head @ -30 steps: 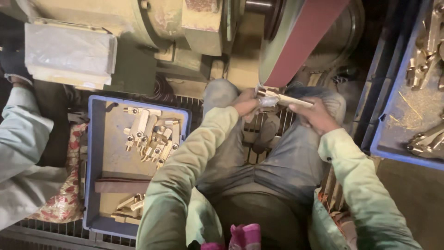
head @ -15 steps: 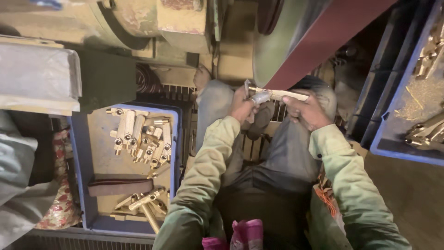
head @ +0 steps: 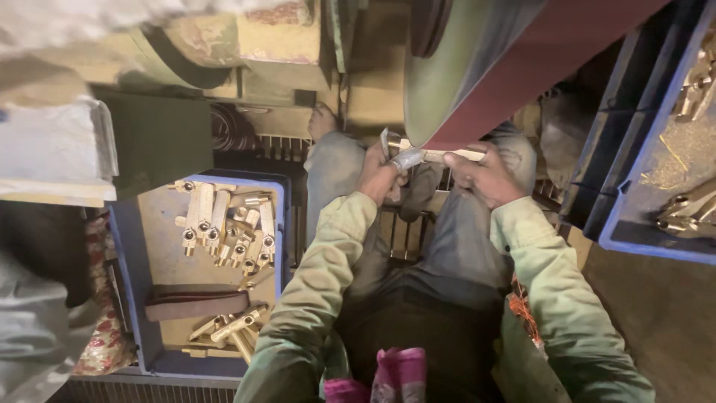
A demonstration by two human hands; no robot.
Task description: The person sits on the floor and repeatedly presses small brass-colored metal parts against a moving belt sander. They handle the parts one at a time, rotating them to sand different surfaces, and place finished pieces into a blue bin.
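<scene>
Near the body, both sleeved arms reach forward over the lap. The left hand [head: 380, 175] and right hand [head: 481, 175] each clench one end of a pale metal fitting [head: 418, 157], held just under the dark red sanding belt [head: 522, 67]; this looks like the grinding step, calling for steady pressure. To the left sits a blue crate [head: 123, 254] of brass parts [head: 227, 224]; far left, a white wrapped bundle [head: 45, 145]; right, another blue bin [head: 649, 246]
</scene>
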